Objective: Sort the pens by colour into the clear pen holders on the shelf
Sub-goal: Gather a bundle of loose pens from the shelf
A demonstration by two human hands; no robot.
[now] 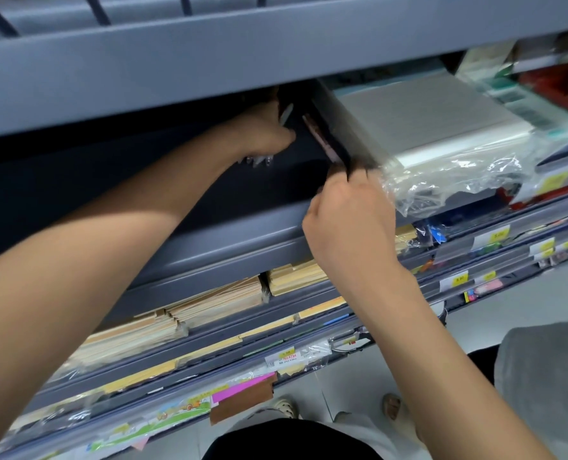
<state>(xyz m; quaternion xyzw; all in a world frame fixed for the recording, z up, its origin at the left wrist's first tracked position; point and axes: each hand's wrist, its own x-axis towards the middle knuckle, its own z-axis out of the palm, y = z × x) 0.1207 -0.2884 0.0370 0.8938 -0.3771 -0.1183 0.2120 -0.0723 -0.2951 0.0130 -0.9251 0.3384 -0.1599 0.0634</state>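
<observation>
The shelf (229,247) is smooth grey painted metal, matt, and the stack of white paper (425,121) lies in thin, crinkled clear plastic wrap (448,184) that glints glossy. The pens (259,160) in the left hand (262,134) show clear shiny plastic, while the dark strip (339,142) pinched by the right hand (352,220) looks matt, its material too blurred to tell. Below, the tan stacks (216,303) are matt paper and the floor (352,386) is smooth pale tile with a slight gloss.
</observation>
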